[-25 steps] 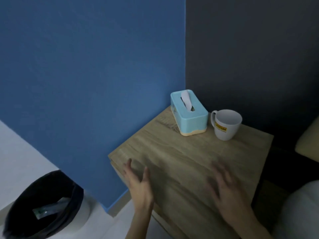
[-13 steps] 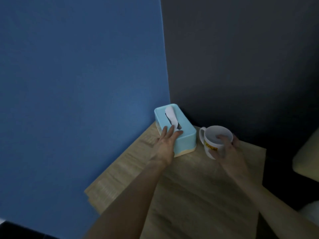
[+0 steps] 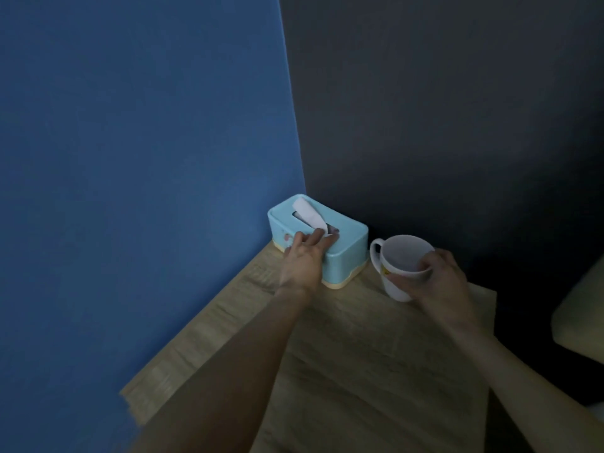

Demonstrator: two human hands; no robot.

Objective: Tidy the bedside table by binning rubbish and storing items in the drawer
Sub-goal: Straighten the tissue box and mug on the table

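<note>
now left hand [image 3: 302, 259] on pale blue tissue box [image 3: 346, 243], right hand [image 3: 439, 276] gripping white mug [image 3: 400, 273]

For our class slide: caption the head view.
Left hand on tissue box, right hand gripping mug.

table [image 3: 376, 371]: matt wood grain | tissue box [image 3: 346, 238]: smooth plastic | mug [image 3: 397, 287]: glossy

The left hand [image 3: 302, 256] covers the near left corner of the tissue box [image 3: 340, 243], and the right hand [image 3: 438, 276] hides the mug's [image 3: 397, 282] far side — its yellow label is too small to read. Nearer than the box, the bench [image 3: 376, 371] runs off the bottom edge — both forearms too.
</note>
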